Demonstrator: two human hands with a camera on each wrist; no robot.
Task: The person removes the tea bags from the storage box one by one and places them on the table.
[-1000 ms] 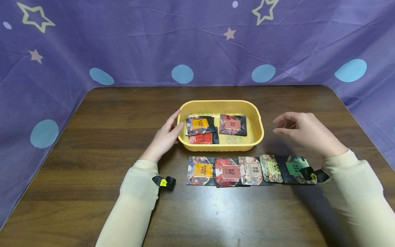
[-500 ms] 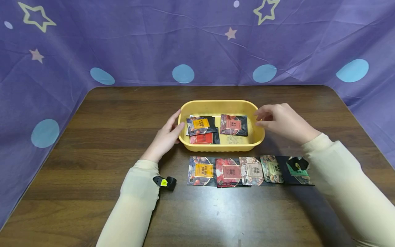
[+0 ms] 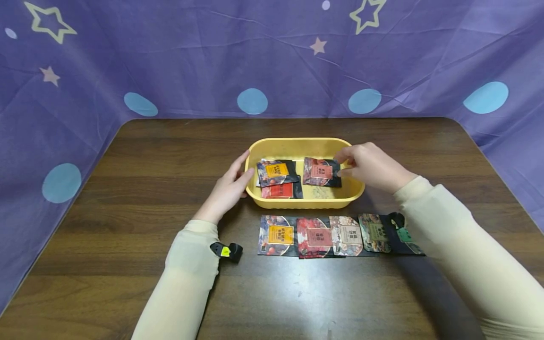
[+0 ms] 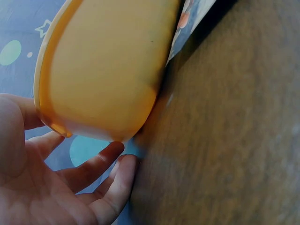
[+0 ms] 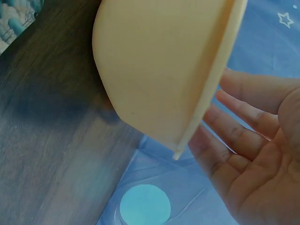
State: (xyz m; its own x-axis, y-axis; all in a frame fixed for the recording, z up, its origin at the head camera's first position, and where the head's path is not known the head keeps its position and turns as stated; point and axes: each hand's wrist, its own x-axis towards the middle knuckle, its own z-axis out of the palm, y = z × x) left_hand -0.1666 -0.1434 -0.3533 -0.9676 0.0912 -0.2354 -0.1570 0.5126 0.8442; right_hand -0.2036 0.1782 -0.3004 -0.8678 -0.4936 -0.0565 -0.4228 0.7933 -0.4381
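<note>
Fingers (image 3: pixel 346 153) of the right hand (image 3: pixel 371 165) reach over the right end of the tub (image 3: pixel 301 203), bent, with forefinger and thumb apart. Their tips are at the dark right end of the pink packet (image 3: pixel 321 171); whether they touch it cannot be told.

That packet lies flat inside the tub, right of centre. On the left inside, an orange packet (image 3: pixel 276 172) lies tilted across the top of a red packet (image 3: pixel 280 190).

The left hand (image 3: pixel 225 189) holds the tub's left end, thumb over the rim and the other fingers along the outer wall.

In front of the tub, a row of packets lies side by side on the table (image 3: pixel 170 208). From left to right their colours run orange (image 3: pixel 276 235), red (image 3: pixel 314 237), cream (image 3: pixel 346 236), pale green (image 3: pixel 374 233) and dark green (image 3: pixel 408 238), the last partly hidden by the right sleeve (image 3: pixel 446 245).

Black bands (image 3: pixel 231 252) show at both wrists. Beyond the table hangs a purple cloth (image 3: pixel 187 56) with stars and blue dots.
</note>
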